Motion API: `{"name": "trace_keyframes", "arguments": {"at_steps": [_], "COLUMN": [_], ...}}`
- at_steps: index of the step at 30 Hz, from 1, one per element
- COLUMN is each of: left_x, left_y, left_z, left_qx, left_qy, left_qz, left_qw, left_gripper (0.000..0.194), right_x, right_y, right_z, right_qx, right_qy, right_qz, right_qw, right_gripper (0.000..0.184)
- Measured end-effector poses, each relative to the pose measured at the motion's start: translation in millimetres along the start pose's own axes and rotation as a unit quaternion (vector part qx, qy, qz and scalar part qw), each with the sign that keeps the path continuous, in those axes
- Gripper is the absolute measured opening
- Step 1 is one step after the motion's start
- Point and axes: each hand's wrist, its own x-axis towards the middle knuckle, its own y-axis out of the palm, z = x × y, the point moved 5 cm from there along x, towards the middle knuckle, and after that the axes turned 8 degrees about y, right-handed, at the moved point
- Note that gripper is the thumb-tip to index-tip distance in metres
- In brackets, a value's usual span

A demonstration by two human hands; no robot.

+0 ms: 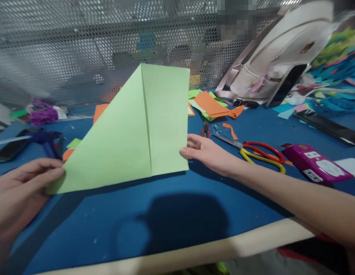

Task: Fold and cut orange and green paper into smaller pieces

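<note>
A light green sheet of paper (117,145) is held up over the blue table, with a diagonal fold forming a triangle on its left and a single rectangular strip on its right. My left hand (31,183) pinches the pointed lower left corner between thumb and fingers. On the opposite side, my right hand (203,151) grips the strip's right edge near the bottom, thumb in front and fingers partly hidden behind. Scissors (252,151) with one red and one yellow handle lie just right of my right hand, beside small pliers (206,129).
Orange and green paper pieces (213,105) lie behind the sheet. A blue glue gun (47,141) is at left, near purple yarn (42,112). On the right are a purple box-like item (317,164), phones (332,126) and a pale backpack (269,57). Perforated metal panel (88,34) stands behind.
</note>
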Motion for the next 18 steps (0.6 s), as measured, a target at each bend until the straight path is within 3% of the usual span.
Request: {"name": "trace_keyframes", "arguments": {"at_steps": [1, 3, 5, 7, 10, 13, 18], "left_x": [0, -6, -16, -25, -29, -18, 19], "left_y": [3.7, 18.1, 26.2, 29.4, 25.6, 25.7, 59.3], "left_z": [-2, -8, -17, -24, -33, -54, -102], "left_qx": [-0.106, -0.223, -0.216, -0.125, 0.018, 0.072, 0.074], "left_qy": [-0.056, -0.156, -0.189, -0.165, -0.072, 0.064, 0.311], "left_qz": [-0.034, -0.02, 0.006, 0.06, 0.096, 0.105, 0.169], "left_qw": [0.992, 0.962, 0.958, 0.976, 0.993, 0.99, 0.932], "left_gripper": [0.018, 0.016, 0.025, 0.034, 0.038, 0.033, 0.031], "right_x": [2, 1, -1, -2, 1, 6, 5], "right_y": [7, 15, 15, 8, -5, -12, -12], "right_z": [2, 4, 2, -4, -15, -22, -22], "right_qx": [0.009, 0.016, -0.003, -0.047, -0.129, -0.189, -0.207], "right_qy": [0.0, 0.0, 0.012, 0.03, 0.032, 0.002, -0.013], "right_qz": [0.015, 0.026, 0.018, -0.004, -0.037, -0.049, -0.077], "right_qw": [1.0, 1.0, 1.0, 0.998, 0.99, 0.981, 0.975], "right_gripper": [0.037, 0.028, 0.028, 0.033, 0.043, 0.046, 0.051]}}
